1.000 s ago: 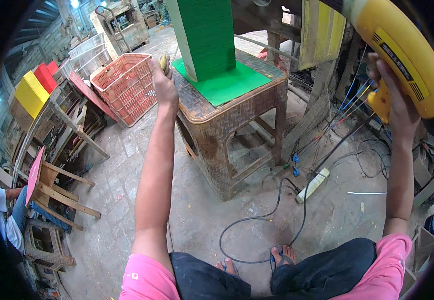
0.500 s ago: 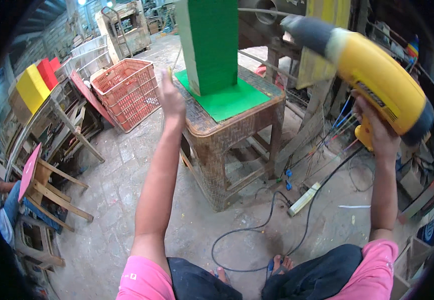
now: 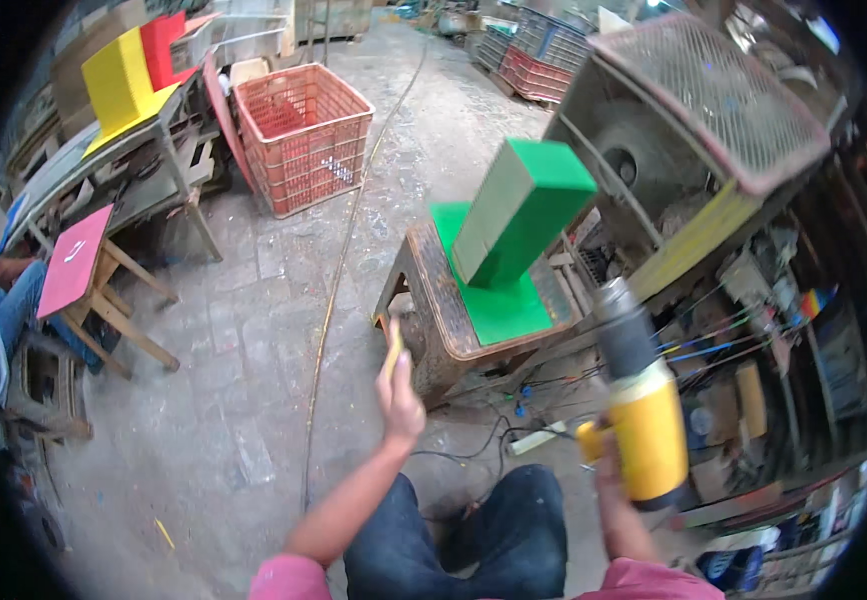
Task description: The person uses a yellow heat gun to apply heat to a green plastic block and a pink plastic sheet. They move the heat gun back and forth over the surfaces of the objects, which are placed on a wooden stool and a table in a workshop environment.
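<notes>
My right hand (image 3: 610, 478) is closed around the handle of a yellow and black heat gun (image 3: 651, 425), its metal nozzle pointing up and away from me. Just beyond the nozzle, a tall green rectangular box (image 3: 526, 225) stands on a flat green base (image 3: 509, 318). Both rest on a worn stool with a woven surface (image 3: 432, 322). Close to the stool's near left side is my left hand (image 3: 403, 408), pinching a thin yellow strip (image 3: 395, 350) that points upward. What the strip is exactly, I cannot make out. The heat gun and the green box are apart.
Beyond the stool sits a red plastic crate (image 3: 304, 140). To the left are a pink-topped stool (image 3: 78, 262), a seated person (image 3: 16, 300) and a bench with a yellow piece (image 3: 119, 85). A caged fan (image 3: 709, 100) stands right. A power strip (image 3: 537, 438) and cords lie on the floor.
The view has shifted, showing the green box's top. Both hands appear lower in view, away from the box. The heat gun has swung from pointing left to pointing up and away.
</notes>
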### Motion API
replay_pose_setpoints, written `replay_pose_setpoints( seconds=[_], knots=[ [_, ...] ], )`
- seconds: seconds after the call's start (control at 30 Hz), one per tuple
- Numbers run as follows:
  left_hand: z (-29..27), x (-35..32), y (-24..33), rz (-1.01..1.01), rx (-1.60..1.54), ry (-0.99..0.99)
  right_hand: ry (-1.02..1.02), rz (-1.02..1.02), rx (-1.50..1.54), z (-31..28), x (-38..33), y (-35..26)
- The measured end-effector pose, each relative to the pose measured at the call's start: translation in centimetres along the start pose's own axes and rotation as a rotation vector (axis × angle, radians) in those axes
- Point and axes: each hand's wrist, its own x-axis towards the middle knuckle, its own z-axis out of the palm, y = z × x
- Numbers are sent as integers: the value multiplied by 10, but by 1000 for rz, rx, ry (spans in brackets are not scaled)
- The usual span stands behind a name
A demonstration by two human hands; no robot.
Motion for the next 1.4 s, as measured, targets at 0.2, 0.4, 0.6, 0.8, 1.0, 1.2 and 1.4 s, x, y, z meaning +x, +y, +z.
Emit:
replay_pose_setpoints(
  seconds=[0.2,0.4,0.6,0.8,1.0,1.2,1.4],
  knots=[
    [-60,-146,105,-246,132,539,-372,194,-17,34,-19,-117],
    [-60,-164,372,13,88,786,-661,191,26,58,61,-274],
    [-125,-121,537,231,244,934,-725,237,295,133,140,-340],
    [-139,-119,600,319,265,1172,-642,332,330,197,121,-273],
    [-145,-87,576,69,172,1133,-649,297,51,246,121,-317],
    [-205,28,592,-11,306,932,-641,273,-103,333,143,-330],
    [-261,158,612,-293,495,736,-672,258,-249,423,177,-344]
  ],
)
